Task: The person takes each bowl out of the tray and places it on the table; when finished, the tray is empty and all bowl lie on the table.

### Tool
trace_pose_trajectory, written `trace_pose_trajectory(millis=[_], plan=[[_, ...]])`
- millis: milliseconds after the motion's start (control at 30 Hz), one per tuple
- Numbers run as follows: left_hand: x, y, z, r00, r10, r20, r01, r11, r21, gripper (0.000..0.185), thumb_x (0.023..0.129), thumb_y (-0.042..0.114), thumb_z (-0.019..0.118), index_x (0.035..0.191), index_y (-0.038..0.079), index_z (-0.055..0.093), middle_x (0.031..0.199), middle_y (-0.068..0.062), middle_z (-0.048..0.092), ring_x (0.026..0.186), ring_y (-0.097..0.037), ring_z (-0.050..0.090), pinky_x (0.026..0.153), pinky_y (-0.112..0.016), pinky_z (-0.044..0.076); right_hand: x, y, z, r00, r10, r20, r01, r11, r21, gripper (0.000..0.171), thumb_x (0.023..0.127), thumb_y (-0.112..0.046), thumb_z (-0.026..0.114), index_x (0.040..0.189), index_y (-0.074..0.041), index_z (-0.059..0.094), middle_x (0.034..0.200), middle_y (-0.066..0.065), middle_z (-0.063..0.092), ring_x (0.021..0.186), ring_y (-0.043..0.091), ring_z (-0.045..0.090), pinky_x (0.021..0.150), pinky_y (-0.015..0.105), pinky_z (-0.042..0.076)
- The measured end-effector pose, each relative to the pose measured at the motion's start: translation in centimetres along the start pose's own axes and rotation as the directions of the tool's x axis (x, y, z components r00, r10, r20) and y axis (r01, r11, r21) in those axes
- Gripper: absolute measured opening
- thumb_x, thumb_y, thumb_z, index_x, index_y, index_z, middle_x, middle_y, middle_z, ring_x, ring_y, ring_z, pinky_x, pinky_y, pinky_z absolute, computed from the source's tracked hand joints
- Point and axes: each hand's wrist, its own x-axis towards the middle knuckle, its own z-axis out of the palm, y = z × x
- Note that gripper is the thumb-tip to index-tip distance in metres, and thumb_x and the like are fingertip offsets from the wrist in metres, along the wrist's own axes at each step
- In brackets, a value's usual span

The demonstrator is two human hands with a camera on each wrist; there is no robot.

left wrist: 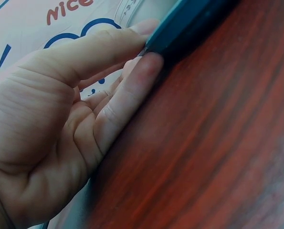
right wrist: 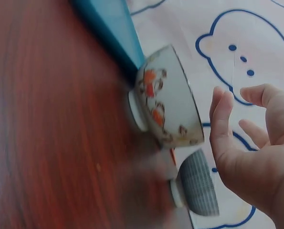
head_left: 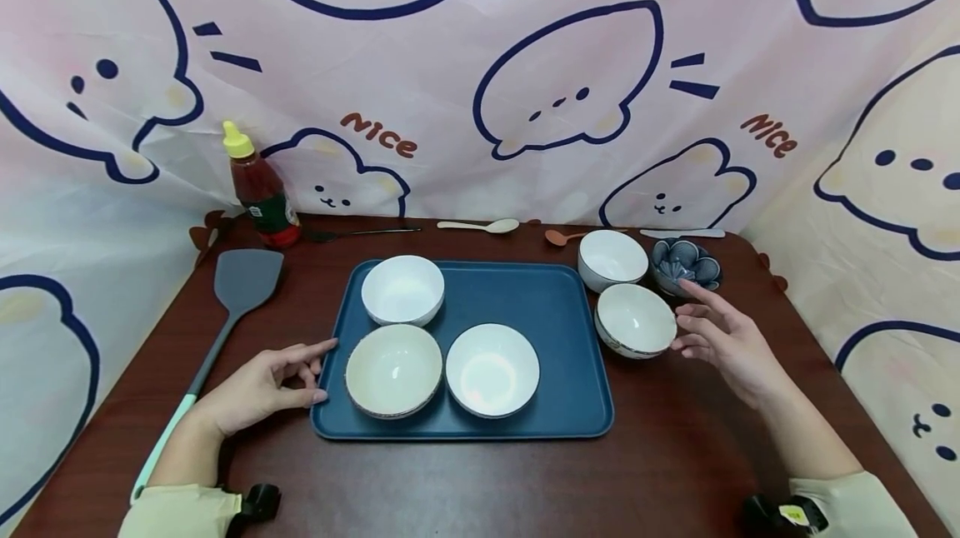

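Note:
My left hand (head_left: 258,388) is at the left edge of a blue tray (head_left: 558,305), with its thumb and a finger pinching the rim (left wrist: 168,36). Three white bowls sit on the tray: one at the back left (head_left: 402,288), one at the front left (head_left: 393,371) and one right of it (head_left: 492,371). My right hand (head_left: 723,342) is just right of a white bowl with orange flowers (right wrist: 163,102), fingers loosely bent and holding nothing. Its index finger overlaps a blue patterned bowl (head_left: 663,259) in the head view. Another white bowl (head_left: 612,256) stands behind the flowered one.
A grey spatula (head_left: 243,276) with a mint handle lies on the left of the wooden table (head_left: 480,488). A red sauce bottle (head_left: 262,192) stands at the back left. Along the back lie a dark utensil (head_left: 367,231), a pale spoon (head_left: 480,226), a brown spoon (head_left: 558,237) and a pale knife (head_left: 682,233).

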Motion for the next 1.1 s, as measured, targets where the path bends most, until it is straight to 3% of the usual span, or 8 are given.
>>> trace_pose_trajectory(millis=[400, 767, 933, 1100], plan=[[0.0, 0.1, 0.1, 1.000, 0.001, -0.005, -0.001, 1.000, 0.006, 0.066, 0.087, 0.019, 0.078, 0.146, 0.008, 0.050, 0.099, -0.011, 0.057, 0.086, -0.013, 0.059, 0.074, -0.022, 0.048, 0.8, -1.5, 3.7, 0.992, 0.025, 0.124, -0.031, 0.999, 0.043, 0.059, 0.105, -0.020, 0.053, 0.158, -0.016, 0.028, 0.129, 0.012, 0.049, 0.083, 0.014, 0.070, 0.077, 0.025, 0.058], [0.0, 0.4, 0.1, 1.000, 0.002, -0.001, -0.002, 1.000, 0.005, 0.066, 0.087, 0.019, 0.078, 0.146, 0.007, 0.050, 0.099, -0.011, 0.057, 0.086, -0.013, 0.059, 0.075, -0.022, 0.048, 1.2, -2.3, 7.8, 0.965, -0.001, 0.261, -0.003, 1.000, 0.017, 0.057, 0.104, -0.015, 0.053, 0.156, -0.017, 0.031, 0.135, 0.021, 0.045, 0.084, 0.020, 0.071, 0.078, 0.030, 0.058], [0.0, 0.3, 0.1, 1.000, 0.003, -0.003, -0.003, 1.000, 0.013, 0.066, 0.087, 0.020, 0.078, 0.146, 0.008, 0.050, 0.099, -0.011, 0.057, 0.087, -0.013, 0.059, 0.075, -0.022, 0.048, 1.6, -2.3, 9.5, 0.936, 0.012, 0.352, -0.024, 0.999, 0.031, 0.061, 0.102, -0.014, 0.056, 0.157, -0.013, 0.029, 0.141, 0.030, 0.037, 0.088, 0.023, 0.073, 0.080, 0.033, 0.059], [-0.1, 0.3, 0.0, 1.000, 0.005, -0.001, -0.005, 1.000, 0.012, 0.066, 0.087, 0.020, 0.078, 0.146, 0.008, 0.050, 0.099, -0.011, 0.057, 0.086, -0.013, 0.059, 0.075, -0.022, 0.048, 2.2, -2.1, 10.9, 0.895, 0.013, 0.446, -0.020, 1.000, 0.013, 0.061, 0.102, -0.015, 0.058, 0.156, -0.011, 0.031, 0.145, 0.031, 0.038, 0.095, 0.029, 0.074, 0.084, 0.038, 0.059]])
